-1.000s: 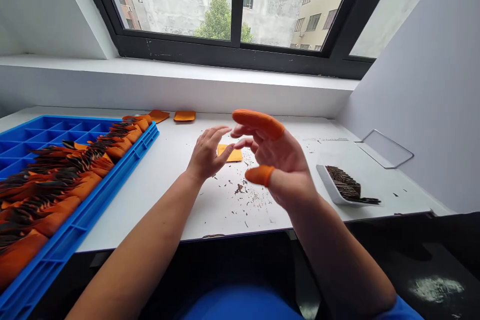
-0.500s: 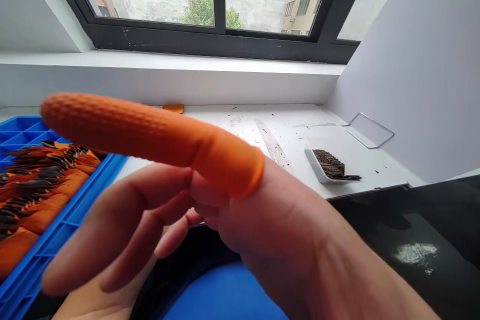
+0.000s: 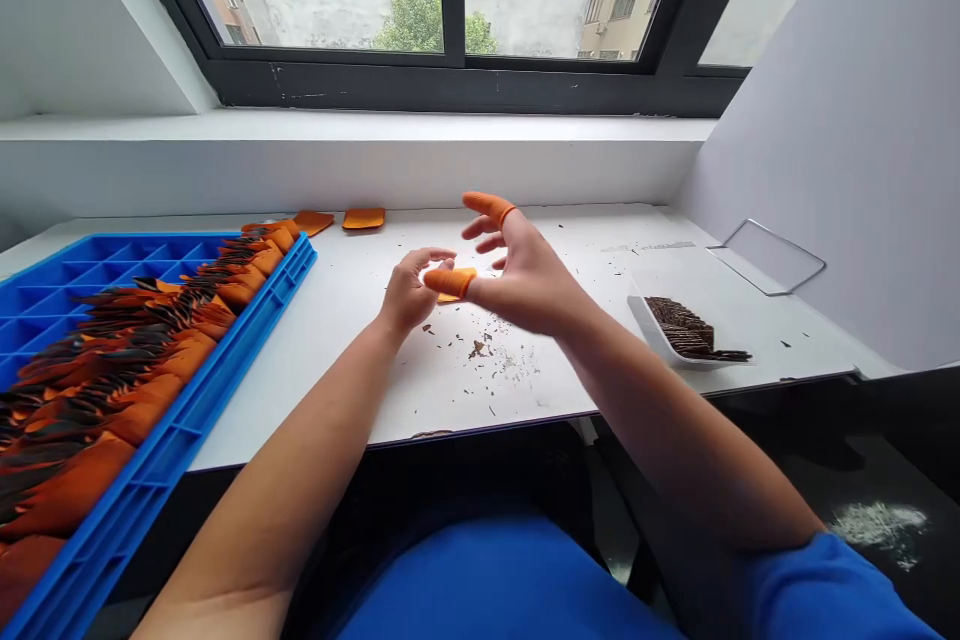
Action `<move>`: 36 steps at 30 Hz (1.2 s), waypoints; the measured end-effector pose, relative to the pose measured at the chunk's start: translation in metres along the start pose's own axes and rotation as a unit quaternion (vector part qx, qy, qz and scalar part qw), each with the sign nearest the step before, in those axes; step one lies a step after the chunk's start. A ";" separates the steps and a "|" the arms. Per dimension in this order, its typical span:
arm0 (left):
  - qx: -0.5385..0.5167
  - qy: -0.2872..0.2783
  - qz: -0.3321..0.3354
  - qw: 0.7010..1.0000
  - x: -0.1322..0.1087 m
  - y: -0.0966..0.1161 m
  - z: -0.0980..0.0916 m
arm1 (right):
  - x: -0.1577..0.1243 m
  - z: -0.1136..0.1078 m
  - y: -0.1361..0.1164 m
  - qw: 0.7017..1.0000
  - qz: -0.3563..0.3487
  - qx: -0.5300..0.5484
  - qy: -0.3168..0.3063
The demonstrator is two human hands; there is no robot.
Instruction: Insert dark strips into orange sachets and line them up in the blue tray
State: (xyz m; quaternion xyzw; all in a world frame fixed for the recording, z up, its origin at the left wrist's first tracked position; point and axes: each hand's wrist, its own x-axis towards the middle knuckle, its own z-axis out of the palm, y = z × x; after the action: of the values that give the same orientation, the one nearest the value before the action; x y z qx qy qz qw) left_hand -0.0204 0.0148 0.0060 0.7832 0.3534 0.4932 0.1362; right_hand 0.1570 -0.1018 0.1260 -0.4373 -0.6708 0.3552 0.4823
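My right hand (image 3: 525,275) is raised over the table, open. Orange textured finger cots cover its thumb and index finger, which are spread wide apart with nothing between them. Close to its left is my bare left hand (image 3: 411,288), fingers loosely curved and apart; the right thumb hides part of its fingertips. An orange flat piece (image 3: 448,299) shows just under the right thumb, by the left fingertips; whether the left hand touches it is hidden. Brown crumbs (image 3: 478,350) are scattered on the white table in front of the hands.
A blue divided tray (image 3: 247,330) at left holds rows of orange-and-black pieces (image 3: 142,360). Two orange pieces (image 3: 364,218) lie near the back wall. At right stand a white container (image 3: 646,330) of stacked dark brown pieces (image 3: 682,328) and a bent wire frame (image 3: 769,260).
My right hand has moved from close before the camera down and away, over the table. My left hand has come into view beside it. The camera view has shifted slightly.
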 end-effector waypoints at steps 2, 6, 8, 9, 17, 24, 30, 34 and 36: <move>-0.026 0.030 -0.013 0.999 0.001 0.006 -0.002 | 0.028 -0.003 0.040 0.998 0.057 -0.022 0.007; -0.047 0.063 0.049 0.996 -0.001 0.023 -0.005 | 0.051 -0.001 0.100 0.992 0.120 -0.016 0.033; -0.020 0.020 0.100 0.995 -0.003 0.030 -0.003 | 0.051 0.001 0.119 0.990 0.130 -0.022 0.046; 0.001 -0.014 0.121 0.993 -0.003 0.033 -0.001 | 0.050 0.003 0.126 0.990 0.131 -0.021 0.046; 0.009 -0.145 0.144 0.979 -0.001 0.027 0.009 | 0.048 0.008 0.137 0.985 0.150 0.089 0.006; -0.066 -0.126 0.053 0.988 -0.001 0.032 0.002 | 0.049 0.006 0.135 0.989 0.136 0.058 0.006; -0.075 -0.123 0.035 0.989 -0.002 0.037 0.003 | 0.046 0.007 0.132 0.985 0.137 0.108 -0.006; -0.108 -0.143 0.021 0.984 -0.004 0.043 0.004 | 0.046 0.008 0.134 0.988 0.112 0.108 -0.009; -0.128 -0.157 0.017 0.979 -0.004 0.045 0.004 | 0.046 0.008 0.135 0.991 0.092 0.094 -0.004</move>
State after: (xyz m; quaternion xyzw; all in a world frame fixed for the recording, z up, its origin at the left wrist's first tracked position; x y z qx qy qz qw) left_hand 0.0011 -0.0190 0.0266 0.8328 0.2483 0.4076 0.2803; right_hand 0.1756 -0.0107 0.0182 -0.4486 -0.5928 0.4614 0.4842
